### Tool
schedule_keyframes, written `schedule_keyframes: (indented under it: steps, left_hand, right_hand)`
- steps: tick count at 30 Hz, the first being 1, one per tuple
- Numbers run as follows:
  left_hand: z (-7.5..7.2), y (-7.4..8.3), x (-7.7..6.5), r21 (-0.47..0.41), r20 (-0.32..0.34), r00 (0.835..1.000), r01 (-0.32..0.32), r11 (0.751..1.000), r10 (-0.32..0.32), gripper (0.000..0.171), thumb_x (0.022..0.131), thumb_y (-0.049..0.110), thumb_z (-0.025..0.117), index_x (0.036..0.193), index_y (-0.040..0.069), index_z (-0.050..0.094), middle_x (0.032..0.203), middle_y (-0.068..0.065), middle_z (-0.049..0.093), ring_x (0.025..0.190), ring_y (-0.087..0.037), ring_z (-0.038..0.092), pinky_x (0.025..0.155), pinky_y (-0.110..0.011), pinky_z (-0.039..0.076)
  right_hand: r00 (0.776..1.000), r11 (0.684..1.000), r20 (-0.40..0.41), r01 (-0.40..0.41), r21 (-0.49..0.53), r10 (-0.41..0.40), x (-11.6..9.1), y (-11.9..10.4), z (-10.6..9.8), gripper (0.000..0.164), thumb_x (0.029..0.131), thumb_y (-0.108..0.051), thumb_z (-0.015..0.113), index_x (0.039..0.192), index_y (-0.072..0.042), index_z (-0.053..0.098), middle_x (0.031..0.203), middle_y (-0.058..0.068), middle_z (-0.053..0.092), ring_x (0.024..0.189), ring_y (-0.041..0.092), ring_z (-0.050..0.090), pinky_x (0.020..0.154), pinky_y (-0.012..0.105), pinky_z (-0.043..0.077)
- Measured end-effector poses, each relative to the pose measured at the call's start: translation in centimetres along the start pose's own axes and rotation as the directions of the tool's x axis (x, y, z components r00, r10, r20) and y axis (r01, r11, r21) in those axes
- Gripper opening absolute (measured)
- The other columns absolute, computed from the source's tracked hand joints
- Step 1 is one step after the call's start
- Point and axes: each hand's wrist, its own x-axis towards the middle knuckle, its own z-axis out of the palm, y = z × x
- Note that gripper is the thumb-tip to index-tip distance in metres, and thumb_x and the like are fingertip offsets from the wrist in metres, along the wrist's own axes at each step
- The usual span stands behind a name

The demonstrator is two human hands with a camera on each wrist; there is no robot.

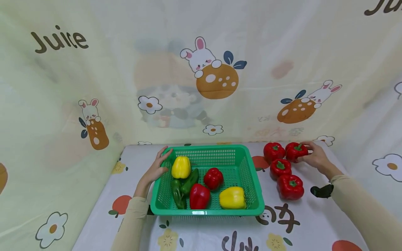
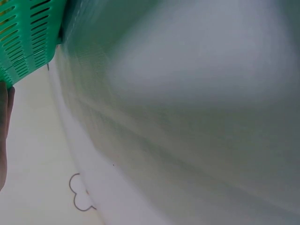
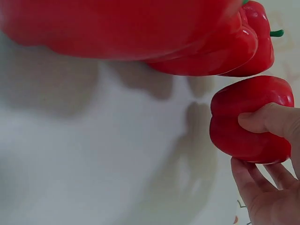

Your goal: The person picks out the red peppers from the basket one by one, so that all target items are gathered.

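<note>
My right hand (image 1: 315,158) grips a red bell pepper (image 1: 296,152) at the far right. In the right wrist view its thumb (image 3: 262,119) lies across that pepper's side, fingertips against the opposite side. Three more red bell peppers stand beside it, the nearest (image 1: 290,187) toward the front. My left hand (image 1: 156,167) rests at the left rim of a green plastic basket (image 1: 257,188), its fingers fairly straight near the back corner. The left wrist view catches only a sliver of this hand below the basket's slotted wall (image 2: 28,37).
Inside the basket lie a yellow bell pepper (image 1: 181,167) at the back left, another yellow one (image 1: 232,198) at the front right, two red peppers (image 1: 213,178) and green peppers (image 1: 190,182). A printed cloth covers the table (image 1: 194,233) and hangs behind as a curtain (image 1: 176,21).
</note>
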Motion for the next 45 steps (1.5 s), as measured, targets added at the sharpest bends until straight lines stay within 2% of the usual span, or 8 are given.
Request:
schedule_keyframes:
  steps: [7, 15, 18, 20, 27, 30, 39, 45]
  left_hand:
    - [0.0, 0.0, -0.1, 0.032, 0.016, 1.0, 0.016, 0.999, -0.017, 0.085, 0.075, -0.012, 0.051, 0.155, 0.005, 0.029, 0.163, -0.018, 0.0, 0.147, -0.044, -0.002, 0.105, -0.074, 0.014]
    - [-0.1, -0.1, 0.0, 0.025, 0.014, 0.999, 0.032, 0.999, -0.033, 0.085, 0.076, -0.011, 0.052, 0.156, 0.007, 0.029, 0.164, -0.011, 0.0, 0.148, -0.041, -0.002, 0.107, -0.073, 0.014]
    - [-0.1, 0.0, 0.0, 0.02, 0.013, 0.999, 0.031, 0.999, -0.032, 0.085, 0.075, -0.014, 0.051, 0.155, 0.005, 0.028, 0.164, -0.013, 0.0, 0.148, -0.042, -0.003, 0.106, -0.072, 0.014]
    - [-0.1, 0.5, 0.0, 0.003, 0.017, 0.999, 0.034, 0.999, -0.034, 0.085, 0.075, -0.016, 0.05, 0.155, 0.003, 0.027, 0.164, -0.015, -0.001, 0.148, -0.043, -0.004, 0.107, -0.072, 0.013]
    - [-0.7, 4.3, -1.0, 0.008, 0.068, 0.997, 0.035, 0.999, -0.036, 0.081, 0.076, -0.016, 0.049, 0.153, -0.006, 0.024, 0.161, -0.025, -0.003, 0.146, -0.048, -0.005, 0.106, -0.072, 0.015]
    - [-0.8, 4.7, -1.1, 0.02, 0.071, 0.997, 0.038, 0.999, -0.039, 0.08, 0.077, -0.016, 0.049, 0.153, -0.006, 0.024, 0.161, -0.025, -0.002, 0.146, -0.049, -0.004, 0.107, -0.072, 0.015]
    - [-0.7, 4.4, -1.0, -0.009, 0.07, 0.997, 0.043, 0.999, -0.042, 0.081, 0.077, -0.015, 0.05, 0.153, -0.005, 0.024, 0.162, -0.024, -0.003, 0.146, -0.047, -0.005, 0.106, -0.073, 0.013]
    - [-0.8, 4.4, -1.1, -0.005, 0.063, 0.997, 0.047, 0.999, -0.046, 0.081, 0.077, -0.014, 0.05, 0.153, -0.004, 0.025, 0.162, -0.022, -0.002, 0.147, -0.046, -0.005, 0.107, -0.072, 0.012]
  right_hand:
    - [1.0, 1.0, 0.005, -0.029, 0.006, 0.029, 0.0, 0.7, 0.4, 0.086, 0.082, -0.005, 0.071, 0.15, 0.009, 0.019, 0.143, 0.044, 0.022, 0.123, 0.059, 0.032, 0.093, 0.061, 0.046]
    - [1.0, 0.999, 0.017, -0.02, 0.029, 0.019, 0.3, 0.6, 0.6, 0.086, 0.082, -0.004, 0.07, 0.15, 0.009, 0.019, 0.144, 0.044, 0.022, 0.125, 0.059, 0.03, 0.095, 0.063, 0.042]
    - [1.0, 1.0, 0.025, -0.011, 0.025, 0.01, 0.4, 0.9, 0.8, 0.085, 0.083, -0.005, 0.07, 0.149, 0.01, 0.019, 0.143, 0.044, 0.022, 0.124, 0.059, 0.031, 0.096, 0.064, 0.042]
    - [1.0, 1.0, 0.03, -0.006, 0.023, 0.005, 0.4, 1.1, 0.9, 0.085, 0.083, -0.005, 0.07, 0.149, 0.01, 0.02, 0.143, 0.044, 0.022, 0.124, 0.06, 0.031, 0.096, 0.064, 0.041]
    - [0.999, 1.0, 0.053, 0.004, 0.024, -0.005, 0.8, 1.5, 1.1, 0.086, 0.083, -0.005, 0.07, 0.15, 0.009, 0.018, 0.144, 0.044, 0.021, 0.125, 0.06, 0.03, 0.097, 0.065, 0.04]
    - [0.998, 1.0, 0.069, 0.006, 0.016, -0.007, 1.0, 1.4, 1.1, 0.086, 0.083, -0.005, 0.07, 0.15, 0.009, 0.018, 0.145, 0.044, 0.02, 0.126, 0.06, 0.029, 0.096, 0.065, 0.04]
    - [0.995, 1.0, 0.101, 0.014, -0.006, -0.013, 0.8, 0.5, 0.8, 0.085, 0.085, -0.007, 0.068, 0.151, 0.01, 0.015, 0.144, 0.045, 0.02, 0.126, 0.06, 0.029, 0.096, 0.066, 0.04]
    - [0.996, 0.999, 0.091, 0.024, -0.022, -0.022, 0.4, 0.1, 0.5, 0.084, 0.087, -0.007, 0.066, 0.15, 0.012, 0.013, 0.143, 0.045, 0.022, 0.127, 0.06, 0.03, 0.097, 0.065, 0.04]
